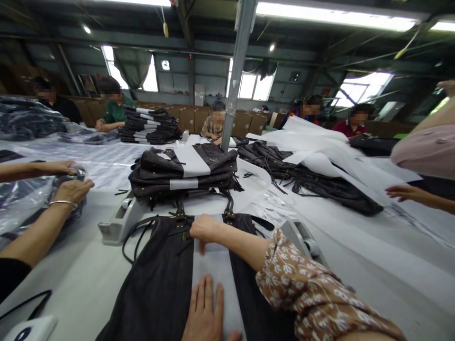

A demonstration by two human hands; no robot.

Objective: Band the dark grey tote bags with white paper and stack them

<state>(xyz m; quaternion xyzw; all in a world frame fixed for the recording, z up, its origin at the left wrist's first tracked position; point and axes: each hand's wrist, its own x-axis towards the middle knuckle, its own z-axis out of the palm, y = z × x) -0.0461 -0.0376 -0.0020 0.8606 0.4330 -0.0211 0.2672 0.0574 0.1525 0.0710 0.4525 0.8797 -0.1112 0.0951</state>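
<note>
A dark handbag (156, 284) lies flat before me, its two handles and buckles pointing away. Down its middle runs a white paper strip (212, 263). My left hand (205, 310) rests flat on the lower part of this strip, fingers stretched out. Near the bag's top edge, my right hand (206, 231) is curled over the strip beside the left buckle, in a brown floral sleeve. Its fingers are bent and partly blurred, and whatever is between them is hidden.
Beyond the bag sits a stack of dark handbags (152, 175) with white strips. Grey tape dispensers (119, 222) stand either side. A co-worker's hands (69, 192) work at left; another person's hand (405, 193) reaches in at right. A metal post (236, 80) rises ahead.
</note>
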